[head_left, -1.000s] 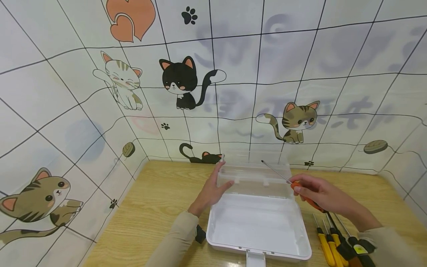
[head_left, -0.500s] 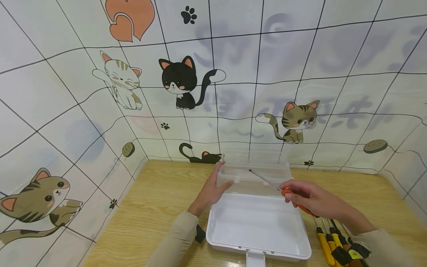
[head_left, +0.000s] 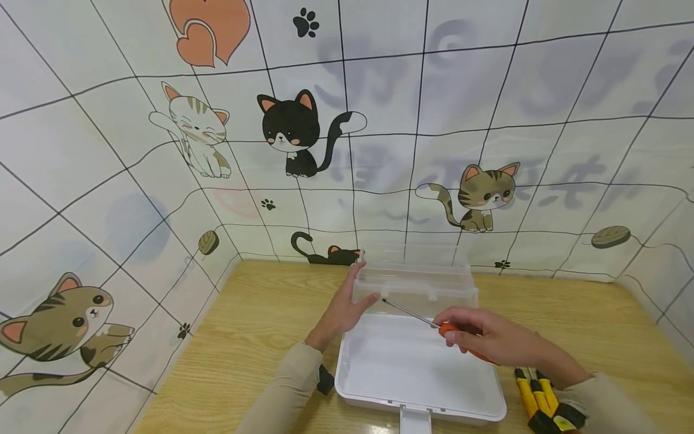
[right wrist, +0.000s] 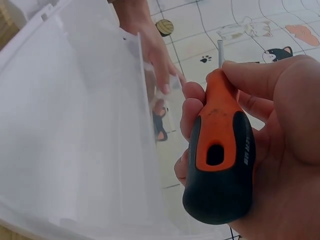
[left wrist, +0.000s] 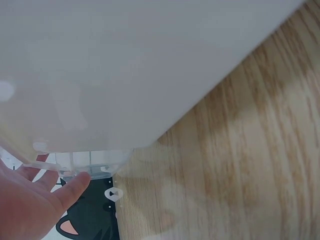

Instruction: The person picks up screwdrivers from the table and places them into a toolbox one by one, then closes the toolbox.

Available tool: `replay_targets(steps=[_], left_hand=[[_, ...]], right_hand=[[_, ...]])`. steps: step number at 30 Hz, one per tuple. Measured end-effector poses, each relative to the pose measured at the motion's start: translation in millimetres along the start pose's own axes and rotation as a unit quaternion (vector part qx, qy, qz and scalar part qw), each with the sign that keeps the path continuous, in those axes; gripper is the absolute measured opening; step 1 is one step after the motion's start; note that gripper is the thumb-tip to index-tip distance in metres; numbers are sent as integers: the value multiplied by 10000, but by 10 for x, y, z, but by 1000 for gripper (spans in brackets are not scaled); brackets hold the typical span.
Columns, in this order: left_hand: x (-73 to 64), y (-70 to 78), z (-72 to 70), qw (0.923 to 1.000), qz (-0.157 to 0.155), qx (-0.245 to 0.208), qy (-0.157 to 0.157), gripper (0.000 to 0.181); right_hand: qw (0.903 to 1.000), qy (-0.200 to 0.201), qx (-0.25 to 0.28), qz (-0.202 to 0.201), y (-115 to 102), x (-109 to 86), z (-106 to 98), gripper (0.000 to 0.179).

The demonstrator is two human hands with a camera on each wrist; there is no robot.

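Head view: over the last second the screwdriver (head_left: 447,330) has come left and down across the frame, from beyond the right edge of the white box (head_left: 385,361) to above its upper right part. Its shank slants up and left, ending beside the left thumb; whether they touch I cannot tell. The right grip (head_left: 490,336) is curled round the orange-and-black handle, which the right wrist view shows close up. The left grip (head_left: 344,308) has not shifted: it holds the left edge of the raised clear lid (head_left: 414,280), near the middle of the frame. The yellow-handled tools (head_left: 525,392) lie on the tabletop (head_left: 260,337) at lower right, partly behind the right sleeve (head_left: 607,401).

For the work, this seems to mean the screwdriver is now being handled within the box's outline, the lid kept up, but it is not yet released.
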State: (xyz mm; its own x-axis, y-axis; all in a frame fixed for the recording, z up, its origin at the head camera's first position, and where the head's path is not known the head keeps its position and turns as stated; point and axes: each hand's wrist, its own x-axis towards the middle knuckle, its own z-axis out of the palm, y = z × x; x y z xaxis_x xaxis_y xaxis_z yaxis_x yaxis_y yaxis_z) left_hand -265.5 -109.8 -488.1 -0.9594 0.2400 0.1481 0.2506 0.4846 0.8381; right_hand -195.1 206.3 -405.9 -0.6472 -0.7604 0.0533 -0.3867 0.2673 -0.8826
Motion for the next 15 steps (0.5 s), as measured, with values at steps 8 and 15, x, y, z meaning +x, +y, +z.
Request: replay_targets(steps=[8, 15], left_hand=[[-12, 10, -14, 10000, 41, -55, -8, 76], [-3, -2, -5, 10000, 73, -26, -6, 76]], right_hand=[[9996, -290, 56, -8, 8, 61, 121, 26], [9979, -600, 195, -108, 46, 98, 211, 25]])
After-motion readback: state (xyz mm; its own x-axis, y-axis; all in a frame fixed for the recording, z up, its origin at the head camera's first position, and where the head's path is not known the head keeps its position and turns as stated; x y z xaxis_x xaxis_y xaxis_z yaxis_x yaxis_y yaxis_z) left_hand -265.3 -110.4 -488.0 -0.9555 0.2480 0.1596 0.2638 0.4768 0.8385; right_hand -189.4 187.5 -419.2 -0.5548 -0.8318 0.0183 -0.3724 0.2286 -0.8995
